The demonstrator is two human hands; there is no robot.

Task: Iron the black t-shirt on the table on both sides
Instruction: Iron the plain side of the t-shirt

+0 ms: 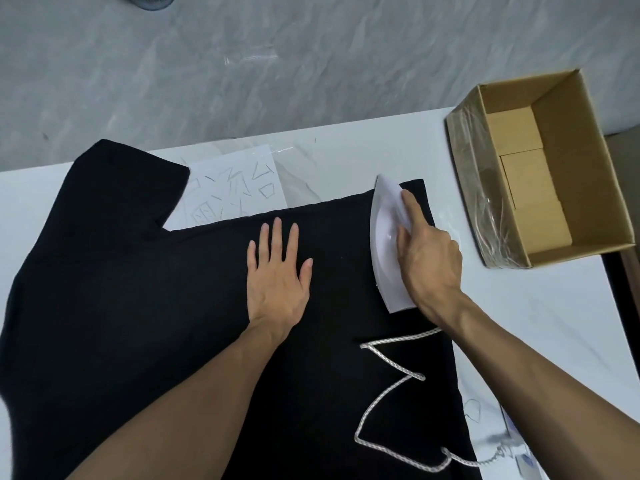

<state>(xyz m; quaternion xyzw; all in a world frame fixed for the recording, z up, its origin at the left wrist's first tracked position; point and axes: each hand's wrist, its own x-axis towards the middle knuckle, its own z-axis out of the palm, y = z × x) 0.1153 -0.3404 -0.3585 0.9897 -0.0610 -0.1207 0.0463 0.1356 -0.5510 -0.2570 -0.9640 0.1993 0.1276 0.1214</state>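
Note:
The black t-shirt point(138, 306) lies spread flat on the white table point(540, 306), one sleeve pointing to the far left. A white iron point(386, 237) stands sole-down on the shirt near its far right corner, nose pointing away from me. My right hand point(427, 258) grips the iron's handle, index finger stretched along it. My left hand point(277, 275) presses flat on the shirt to the left of the iron, fingers straight and spread. The iron's white braided cord point(384, 403) zigzags over the shirt toward the near right.
An open cardboard box point(550, 171) wrapped in clear film stands at the table's far right. A white sheet with pencil marks point(235, 188) lies beyond the shirt. Grey marbled floor point(277, 64) lies past the table's far edge. A small item sits at the near right edge.

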